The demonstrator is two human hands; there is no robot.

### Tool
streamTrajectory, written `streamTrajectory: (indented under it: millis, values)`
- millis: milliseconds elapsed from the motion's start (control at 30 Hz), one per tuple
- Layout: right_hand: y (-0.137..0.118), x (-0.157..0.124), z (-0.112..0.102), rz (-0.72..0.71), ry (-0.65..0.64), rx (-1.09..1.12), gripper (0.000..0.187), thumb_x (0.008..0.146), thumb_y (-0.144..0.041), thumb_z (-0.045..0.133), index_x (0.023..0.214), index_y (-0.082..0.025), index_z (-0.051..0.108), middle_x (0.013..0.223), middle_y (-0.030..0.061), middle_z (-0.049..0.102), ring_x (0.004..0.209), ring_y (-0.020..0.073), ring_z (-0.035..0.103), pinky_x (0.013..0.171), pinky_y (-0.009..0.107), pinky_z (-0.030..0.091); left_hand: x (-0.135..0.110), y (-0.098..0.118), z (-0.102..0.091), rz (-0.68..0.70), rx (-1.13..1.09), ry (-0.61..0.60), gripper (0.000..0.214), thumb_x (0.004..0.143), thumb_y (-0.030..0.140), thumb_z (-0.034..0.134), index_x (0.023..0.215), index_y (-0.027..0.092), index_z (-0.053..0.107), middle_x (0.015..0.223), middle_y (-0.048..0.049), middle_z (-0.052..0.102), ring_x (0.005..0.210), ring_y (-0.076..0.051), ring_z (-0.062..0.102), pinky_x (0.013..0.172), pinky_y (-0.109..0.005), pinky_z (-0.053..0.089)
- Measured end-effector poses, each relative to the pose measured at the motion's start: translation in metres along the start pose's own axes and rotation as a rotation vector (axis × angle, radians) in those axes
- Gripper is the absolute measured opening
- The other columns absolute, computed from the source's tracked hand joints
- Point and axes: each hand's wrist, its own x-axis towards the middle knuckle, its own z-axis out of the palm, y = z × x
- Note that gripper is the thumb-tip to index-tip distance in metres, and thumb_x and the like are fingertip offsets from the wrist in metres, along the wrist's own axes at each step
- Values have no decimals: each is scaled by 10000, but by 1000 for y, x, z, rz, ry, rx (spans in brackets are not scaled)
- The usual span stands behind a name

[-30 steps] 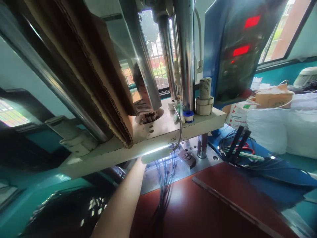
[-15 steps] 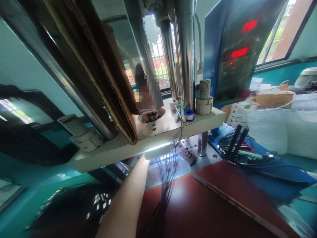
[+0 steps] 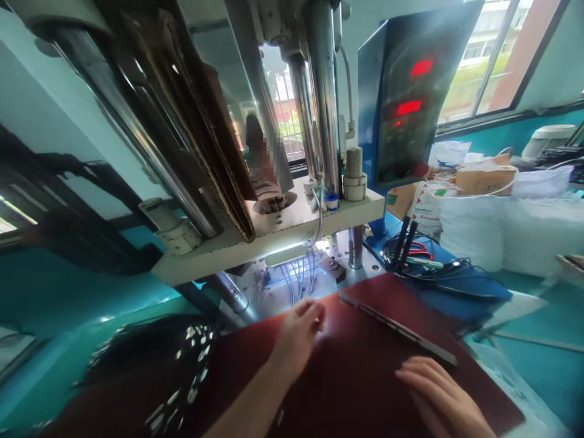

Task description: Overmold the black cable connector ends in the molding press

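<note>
My left hand (image 3: 298, 331) rests on the dark red work surface (image 3: 365, 365) just in front of the press bed, its fingers curled and close together; nothing shows in them. A bundle of thin dark cables (image 3: 298, 277) hangs under the pale press platen (image 3: 274, 240), lit by a strip light (image 3: 286, 254), just beyond that hand. My right hand (image 3: 444, 395) lies flat on the red surface at the lower right, fingers stretched out, holding nothing. A long metal bar (image 3: 396, 328) lies across the surface just above it.
Chrome columns (image 3: 322, 91) rise from the platen. A blue control box (image 3: 406, 91) with red displays stands to the right. Black cables and tools (image 3: 424, 258) lie on a blue mat. White bags (image 3: 502, 231) and boxes fill the right. A dark patterned bag (image 3: 150, 365) sits at lower left.
My left arm has pulled back out from under the platen, and the hand now shows on the red surface. My right hand has come into view. The view has tilted down.
</note>
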Motion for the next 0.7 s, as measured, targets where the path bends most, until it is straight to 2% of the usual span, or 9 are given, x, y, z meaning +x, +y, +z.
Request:
streamTrajectory:
  millis: [67, 133, 200, 300, 433, 567, 700]
  values:
    - [-27, 30, 3, 67, -47, 206, 219, 849, -188, 504, 1001, -277, 634, 917, 48, 664, 835, 169, 637, 706, 229, 539, -38, -16, 14, -120, -271, -20, 251, 643, 325, 733, 640, 133, 570, 616, 10, 526, 552, -65, 455, 518, -187, 375]
    - [-46, 50, 13, 119, -93, 412, 181, 869, -195, 479, 942, -237, 640, 856, 48, 653, 759, 149, 628, 664, 223, 526, -66, -28, 25, -146, -373, 6, 231, 638, 300, 751, 655, 135, 591, 625, 15, 536, 573, -60, 464, 549, -179, 381]
    - [-58, 59, 24, 170, -110, 546, 156, 867, -206, 492, 910, -208, 643, 806, 38, 638, 714, 138, 612, 631, 220, 507, -83, -38, 31, -122, -416, 29, 203, 671, 297, 733, 664, 142, 601, 622, 22, 534, 589, -59, 468, 580, -176, 385]
    - [-67, 56, 32, 226, -100, 601, 136, 848, -210, 519, 867, -181, 650, 764, 31, 624, 677, 130, 592, 602, 217, 480, -95, -49, 34, -78, -403, 74, 190, 707, 317, 704, 686, 153, 610, 640, 22, 538, 623, -69, 478, 619, -180, 394]
    - [-71, 45, 31, 268, -85, 591, 123, 817, -189, 533, 798, -179, 654, 702, 15, 617, 627, 123, 579, 576, 215, 461, -105, -58, 37, -11, -303, 140, 212, 710, 345, 691, 694, 151, 607, 647, 24, 528, 626, -80, 473, 615, -187, 395]
    - [-73, 39, 28, 307, -46, 567, 117, 775, -158, 544, 763, -186, 657, 677, 5, 627, 611, 122, 585, 569, 212, 457, -111, -64, 44, 76, -128, 222, 260, 709, 388, 673, 683, 141, 597, 627, 28, 507, 598, -83, 445, 589, -189, 385]
    - [-73, 36, 28, 376, -52, 556, 99, 747, -173, 556, 742, -189, 654, 669, 2, 653, 619, 135, 605, 583, 215, 468, -113, -70, 45, 140, 49, 239, 253, 779, 389, 592, 697, 149, 581, 629, 29, 505, 617, -93, 445, 598, -190, 380]
